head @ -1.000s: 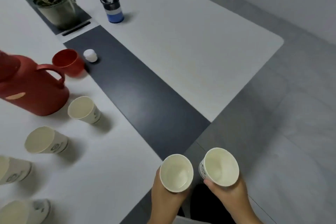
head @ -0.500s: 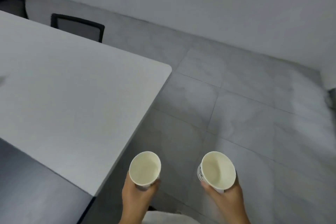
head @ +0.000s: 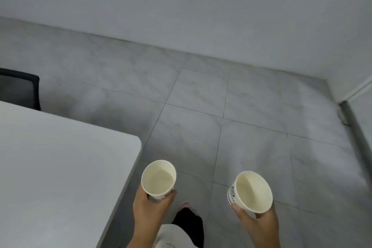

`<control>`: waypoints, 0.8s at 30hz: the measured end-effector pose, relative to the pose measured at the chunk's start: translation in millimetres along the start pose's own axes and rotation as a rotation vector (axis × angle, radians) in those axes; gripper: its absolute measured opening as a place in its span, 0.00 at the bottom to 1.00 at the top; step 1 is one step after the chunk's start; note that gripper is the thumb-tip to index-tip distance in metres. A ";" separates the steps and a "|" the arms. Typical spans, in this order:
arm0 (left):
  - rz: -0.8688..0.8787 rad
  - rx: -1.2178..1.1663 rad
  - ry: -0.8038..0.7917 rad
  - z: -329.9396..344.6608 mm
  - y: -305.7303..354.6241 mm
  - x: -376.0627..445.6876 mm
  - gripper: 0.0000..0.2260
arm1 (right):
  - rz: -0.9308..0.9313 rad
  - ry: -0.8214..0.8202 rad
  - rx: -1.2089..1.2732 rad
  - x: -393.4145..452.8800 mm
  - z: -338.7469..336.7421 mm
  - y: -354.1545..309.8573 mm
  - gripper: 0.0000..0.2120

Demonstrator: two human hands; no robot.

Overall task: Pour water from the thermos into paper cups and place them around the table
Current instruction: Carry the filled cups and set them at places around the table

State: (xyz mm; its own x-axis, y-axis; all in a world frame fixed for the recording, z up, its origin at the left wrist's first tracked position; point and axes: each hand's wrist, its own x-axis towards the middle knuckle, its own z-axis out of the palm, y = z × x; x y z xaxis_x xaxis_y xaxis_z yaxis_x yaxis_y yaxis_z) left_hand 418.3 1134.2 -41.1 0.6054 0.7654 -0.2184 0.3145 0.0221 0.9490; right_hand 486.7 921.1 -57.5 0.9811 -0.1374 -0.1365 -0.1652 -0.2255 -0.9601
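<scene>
**Two paper cups held upright beside the table corner**

Left cup (head: 158,180): mouth up, long axis near vertical, just beyond the table (head: 60,167) corner, over the floor (head: 201,96). Left hand (head: 150,207) grips it from below, fingers wrapped closed around the wall.

Right cup (head: 251,191): mouth up, tilted slightly toward the camera. Right hand (head: 259,221) cradles its base, fingers closed around it.

Office meeting room: white table (head: 60,167), black chair (head: 19,88), tiled floor (head: 201,106).
</scene>
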 end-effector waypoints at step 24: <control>-0.137 -0.159 0.569 204.3 156.0 430.4 0.27 | -0.286 -0.626 -0.091 487.2 333.2 -194.0 0.33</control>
State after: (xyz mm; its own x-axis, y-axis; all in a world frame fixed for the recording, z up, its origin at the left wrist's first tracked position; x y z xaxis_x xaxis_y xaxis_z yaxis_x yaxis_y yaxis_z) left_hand 877.4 1335.7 -33.4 0.0669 0.9716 -0.2271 0.2226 0.2073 0.9526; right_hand 1030.4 1219.3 -19.0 0.8568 0.5152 -0.0221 0.1276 -0.2533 -0.9589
